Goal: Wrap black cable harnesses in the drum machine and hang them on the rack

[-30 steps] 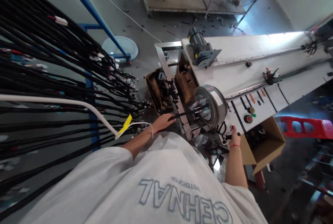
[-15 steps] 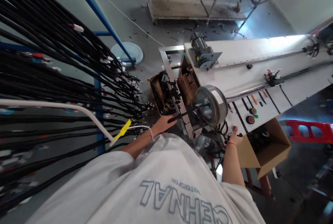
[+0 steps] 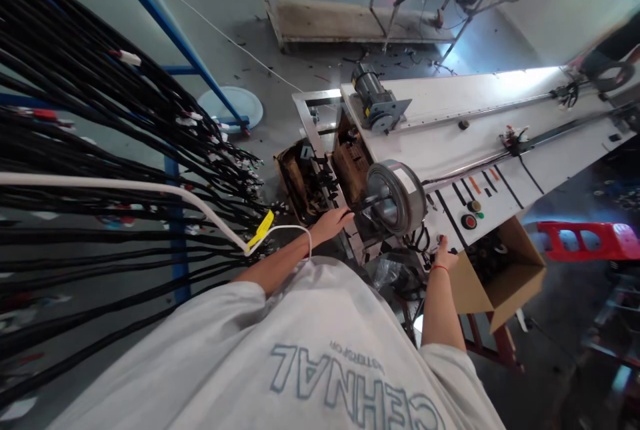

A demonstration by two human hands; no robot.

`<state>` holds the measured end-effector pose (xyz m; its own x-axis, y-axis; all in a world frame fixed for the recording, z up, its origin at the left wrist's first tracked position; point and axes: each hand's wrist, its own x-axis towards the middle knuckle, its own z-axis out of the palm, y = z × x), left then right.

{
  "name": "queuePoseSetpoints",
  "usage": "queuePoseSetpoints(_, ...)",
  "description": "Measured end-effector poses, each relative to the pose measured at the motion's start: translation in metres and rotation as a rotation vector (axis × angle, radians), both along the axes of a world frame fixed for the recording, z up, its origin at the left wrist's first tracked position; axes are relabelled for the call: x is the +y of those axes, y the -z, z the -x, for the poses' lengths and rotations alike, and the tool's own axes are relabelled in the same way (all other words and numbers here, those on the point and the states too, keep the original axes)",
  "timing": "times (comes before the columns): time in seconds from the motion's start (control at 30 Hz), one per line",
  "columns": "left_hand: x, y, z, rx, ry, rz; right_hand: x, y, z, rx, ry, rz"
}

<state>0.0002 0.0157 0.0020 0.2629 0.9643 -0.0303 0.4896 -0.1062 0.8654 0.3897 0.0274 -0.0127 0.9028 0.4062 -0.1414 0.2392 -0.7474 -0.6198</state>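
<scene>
My left hand (image 3: 331, 223) is closed around a black cable (image 3: 369, 203) in front of a round metal drum (image 3: 400, 198). The cable runs from my fingers into the drum's opening. At the near edge of the white bench, my right hand (image 3: 444, 257) has its thumb at a small red button (image 3: 440, 239). Its thumb and fingers look apart, though the fingers are partly hidden at the bench edge. A white cord (image 3: 309, 243) with a yellow tag (image 3: 261, 229) loops at my left wrist. Beyond the drum stands a motor (image 3: 373, 93) with a plate and wheel.
Bundles of black cables (image 3: 125, 143) hang from a blue frame (image 3: 173, 33) on my left. The white bench (image 3: 430, 140) carries a rail and a red push button (image 3: 469, 221). An open cardboard box (image 3: 520, 283) and a red plastic stool (image 3: 580, 240) lie right. A person (image 3: 617, 53) is at the bench's far end.
My left hand has moved toward the drum with the cable. The cable section between hand and drum looks shorter. My right hand stays by the red button; the whole view has shifted slightly.
</scene>
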Motion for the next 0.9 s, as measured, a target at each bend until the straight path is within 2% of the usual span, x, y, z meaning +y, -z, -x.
queuePoseSetpoints(0.13,0.01,-0.006,-0.01,-0.005,0.014,-0.007,0.003,-0.004,-0.006,0.035,-0.02,0.046)
queuePoseSetpoints(0.33,0.014,-0.018,-0.019,-0.03,0.088,0.028,0.008,-0.003,0.003,-0.124,0.024,0.06)
queuePoseSetpoints(0.4,0.015,-0.019,-0.019,-0.018,0.07,0.041,0.008,-0.002,0.007,-0.12,0.016,0.066)
queuePoseSetpoints(0.5,0.016,-0.013,-0.01,-0.006,0.074,0.13,0.006,-0.003,0.009,-0.111,0.009,0.059)
queuePoseSetpoints(0.63,0.011,0.006,0.017,0.011,0.294,0.293,0.005,-0.003,0.007,-0.111,-0.007,0.032)
queuePoseSetpoints(0.67,0.007,0.012,0.026,0.03,0.31,0.314,0.005,-0.003,0.006,-0.11,-0.012,0.023)
queuePoseSetpoints(0.73,-0.004,0.023,0.043,0.099,0.252,0.317,0.005,-0.001,0.004,-0.108,-0.025,-0.002)
queuePoseSetpoints(0.8,-0.018,0.03,0.058,0.157,0.121,0.266,0.004,0.001,0.002,-0.098,-0.03,-0.025)
queuePoseSetpoints(0.9,-0.038,0.027,0.073,0.146,-0.009,0.202,0.003,0.003,0.001,-0.08,-0.022,-0.035)
